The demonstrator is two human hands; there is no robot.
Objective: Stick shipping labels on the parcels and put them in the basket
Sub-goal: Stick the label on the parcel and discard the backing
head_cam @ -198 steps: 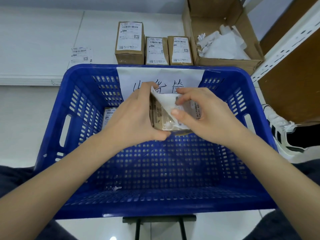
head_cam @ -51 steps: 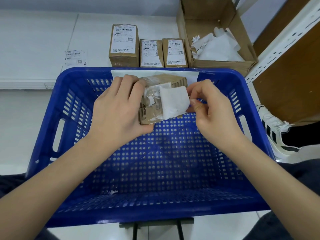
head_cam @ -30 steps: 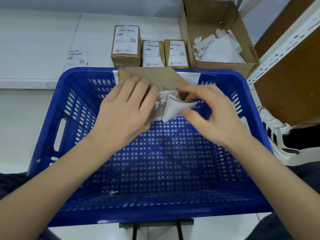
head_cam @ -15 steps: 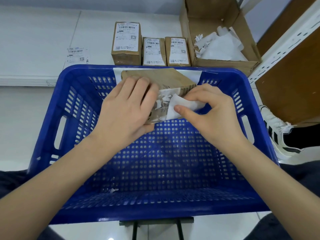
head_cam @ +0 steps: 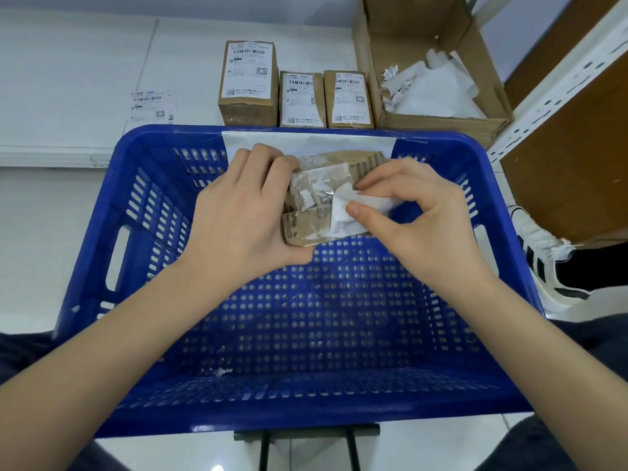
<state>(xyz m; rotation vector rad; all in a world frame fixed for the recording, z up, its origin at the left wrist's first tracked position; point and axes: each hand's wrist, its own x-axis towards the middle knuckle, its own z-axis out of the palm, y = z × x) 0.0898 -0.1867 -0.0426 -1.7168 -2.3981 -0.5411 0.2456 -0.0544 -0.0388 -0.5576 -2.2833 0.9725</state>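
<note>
Above the blue basket (head_cam: 102,253) I hold a small brown cardboard parcel (head_cam: 307,229) with torn white label scraps on its face. My left hand (head_cam: 238,215) grips the parcel's left side. My right hand (head_cam: 414,215) pinches a crumpled white label piece (head_cam: 339,212) at the parcel's right side, partly lifted off the cardboard. Three labelled brown parcels (head_cam: 248,83) (head_cam: 300,98) (head_cam: 350,96) stand in a row on the white floor behind the basket. A loose shipping label (head_cam: 149,105) lies flat to their left.
An open cardboard box (head_cam: 438,120) with crumpled white paper stands at the back right. A white metal shelf post (head_cam: 560,73) and brown panel rise on the right. A white shoe (head_cam: 543,260) sits right of the basket. A small paper scrap (head_cam: 221,371) lies on the basket floor.
The parcel has been tilted so its scrap-covered face shows more. My right hand has pulled the white label piece further down and right off the parcel.
</note>
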